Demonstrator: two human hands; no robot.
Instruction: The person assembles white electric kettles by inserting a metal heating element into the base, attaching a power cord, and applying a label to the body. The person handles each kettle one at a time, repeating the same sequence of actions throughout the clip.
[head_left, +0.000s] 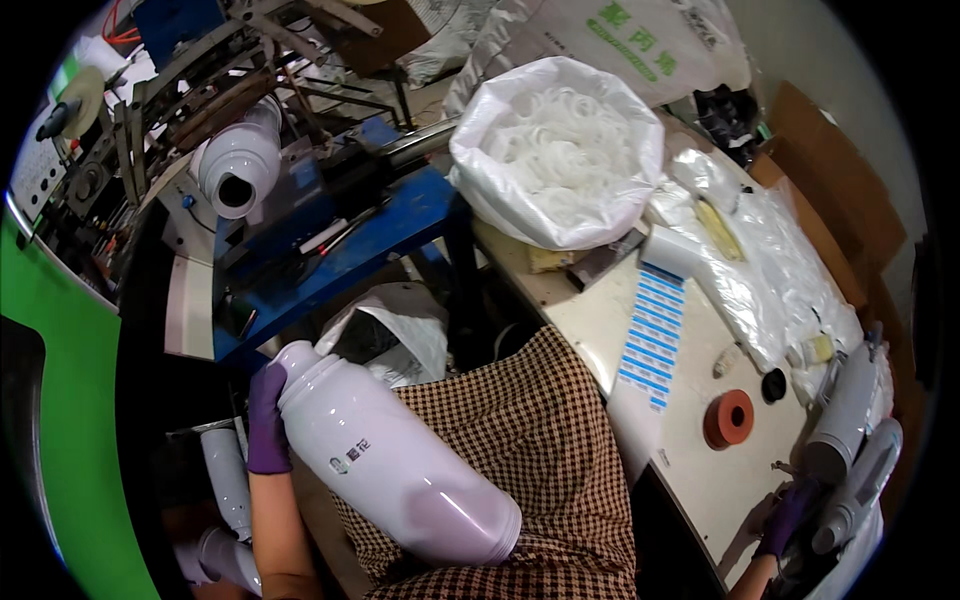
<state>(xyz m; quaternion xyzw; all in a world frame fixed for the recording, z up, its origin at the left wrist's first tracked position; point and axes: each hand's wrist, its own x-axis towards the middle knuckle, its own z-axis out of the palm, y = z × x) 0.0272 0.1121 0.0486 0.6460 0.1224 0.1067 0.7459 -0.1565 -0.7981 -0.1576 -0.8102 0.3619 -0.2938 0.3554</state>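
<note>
My left hand (266, 418), in a purple glove, grips the narrow neck end of a large white plastic bottle body (390, 460) that lies across my lap on a brown checked cloth (540, 440). My right hand (788, 515), also gloved in purple, reaches out at the lower right and touches a grey-white bottle-shaped piece (843, 420) lying at the table's edge beside another like it (862, 482). Whether it grips the piece is unclear.
A white table (700, 470) holds a strip of blue labels (652, 335), a red tape roll (728, 418), and clear plastic bags (770, 270). A big white sack of rings (556, 150) stands behind. A blue machine (340, 230) with a white bottle (240, 165) is at left.
</note>
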